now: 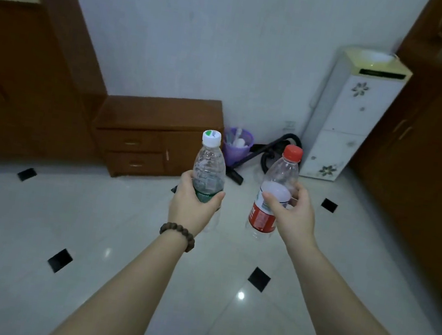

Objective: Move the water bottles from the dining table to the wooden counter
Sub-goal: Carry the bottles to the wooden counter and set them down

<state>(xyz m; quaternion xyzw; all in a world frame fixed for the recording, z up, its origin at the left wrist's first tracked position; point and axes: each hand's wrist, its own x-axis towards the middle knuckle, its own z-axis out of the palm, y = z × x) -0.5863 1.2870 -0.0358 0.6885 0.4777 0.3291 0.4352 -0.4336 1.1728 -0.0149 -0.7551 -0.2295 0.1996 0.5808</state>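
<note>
Bottles: white-capped bottle point(210, 165) in left hand point(194, 206) | red-capped bottle point(275, 192) in right hand point(293, 215) | over tiled floor point(63, 215)

Tiled floor point(63, 215) under low cabinet point(158, 135), basket point(237, 144), dispenser point(348, 114).

Clear plastic bottles point(209, 168), glossy tiled floor point(33, 225), brown wooden cabinet point(161, 118).

The left hand point(194, 206) hides the green label of the white-capped clear plastic bottle point(209, 165), and the tall brown wooden cabinet point(440, 148) is cut off at the right edge.
</note>
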